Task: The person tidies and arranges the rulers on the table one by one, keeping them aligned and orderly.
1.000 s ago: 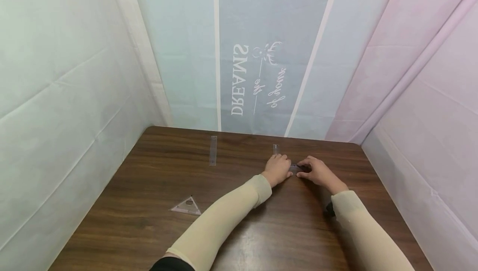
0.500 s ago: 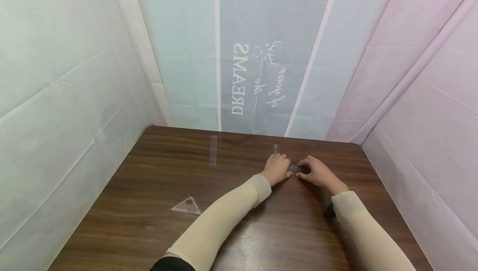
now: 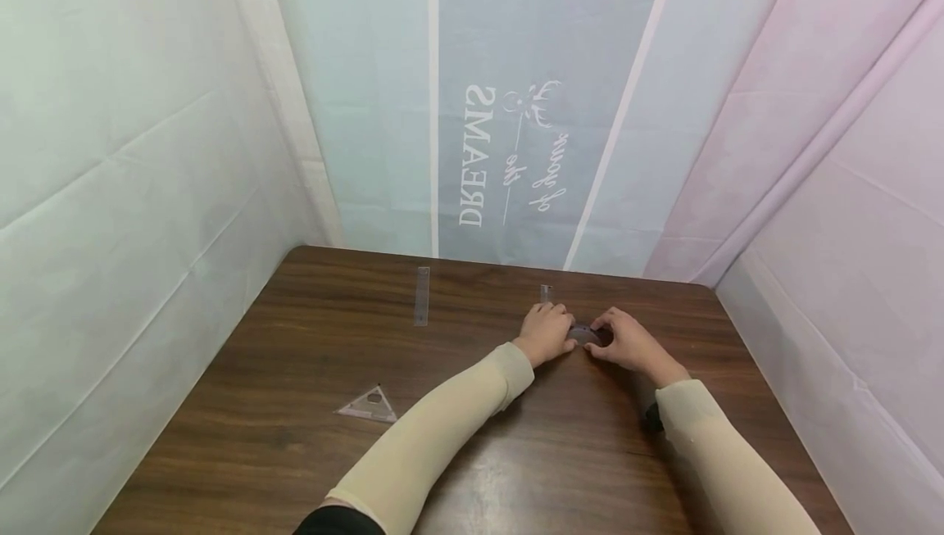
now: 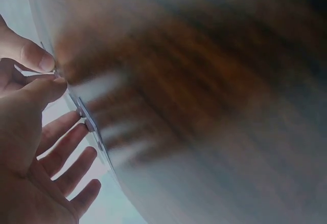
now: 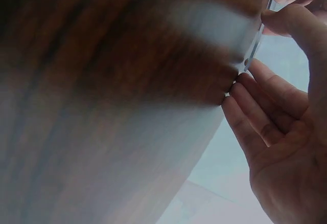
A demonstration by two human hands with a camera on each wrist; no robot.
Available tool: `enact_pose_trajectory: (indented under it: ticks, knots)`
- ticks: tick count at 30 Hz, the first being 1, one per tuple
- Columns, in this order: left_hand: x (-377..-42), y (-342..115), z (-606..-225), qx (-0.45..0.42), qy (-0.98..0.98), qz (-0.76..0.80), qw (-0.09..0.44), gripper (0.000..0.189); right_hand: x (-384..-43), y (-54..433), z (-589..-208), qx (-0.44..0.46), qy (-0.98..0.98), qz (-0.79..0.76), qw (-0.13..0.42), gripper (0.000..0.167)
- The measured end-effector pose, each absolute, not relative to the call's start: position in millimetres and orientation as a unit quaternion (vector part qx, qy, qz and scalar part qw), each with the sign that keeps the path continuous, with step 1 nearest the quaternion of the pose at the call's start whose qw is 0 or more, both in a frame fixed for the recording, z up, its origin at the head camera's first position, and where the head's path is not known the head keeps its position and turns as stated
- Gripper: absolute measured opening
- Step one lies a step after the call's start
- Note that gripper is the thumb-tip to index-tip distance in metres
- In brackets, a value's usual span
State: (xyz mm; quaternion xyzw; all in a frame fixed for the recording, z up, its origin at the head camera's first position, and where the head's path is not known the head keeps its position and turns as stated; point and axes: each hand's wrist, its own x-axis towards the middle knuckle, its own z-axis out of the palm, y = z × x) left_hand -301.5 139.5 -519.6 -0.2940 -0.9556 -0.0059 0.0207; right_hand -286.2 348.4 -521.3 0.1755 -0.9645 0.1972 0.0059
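In the head view a clear plastic protractor [image 3: 585,336] with a rounded near edge lies on the table between both hands. My left hand [image 3: 546,333] holds its left side, thumb at the near edge and index finger at the far edge. Its other fingers spread toward a narrow clear ruler [image 3: 546,293], whose lower part is hidden behind them. From the right, my right hand [image 3: 629,340] pinches the protractor between thumb and index finger. Both wrist views show the protractor only edge-on, as a thin clear strip [image 4: 91,119] at the fingertips.
Another clear ruler [image 3: 421,297] lies upright-wise near the table's back edge, left of the hands. A clear set square [image 3: 369,406] rests beside the left forearm. Cloth walls [image 3: 509,256] stand behind and at both sides of the brown wooden table [image 3: 280,355].
Both hands stay almost in place. More of the protractor's rounded edge shows between them now, and the right fingers sit slightly farther apart. The rulers and set square lie as before.
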Motion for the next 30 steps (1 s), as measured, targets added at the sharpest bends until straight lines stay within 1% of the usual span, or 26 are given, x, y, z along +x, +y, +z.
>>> enact_pose_trajectory:
  ticks: [6, 14, 21, 30]
  knots:
    - [-302.8, 133.4, -516.2, -0.293, -0.956, -0.031, 0.012, 0.043, -282.9, 345.1, -518.1, 0.175, -0.96, 0.217, 0.014, 0.035]
    - [-305.9, 122.0, -510.8, -0.306, -0.949, -0.079, 0.023, 0.041, -279.6, 338.9, -509.9, 0.176, -0.957, 0.231, 0.015, 0.036]
    - [-302.8, 106.4, -504.7, -0.311, -0.944, -0.104, 0.017, 0.044, -276.5, 329.5, -504.7, 0.199, -0.951, 0.234, 0.021, 0.038]
    - [-296.5, 86.2, -501.6, -0.319, -0.942, -0.101, 0.026, 0.046, -268.2, 312.7, -501.9, 0.216, -0.945, 0.243, 0.021, 0.038]
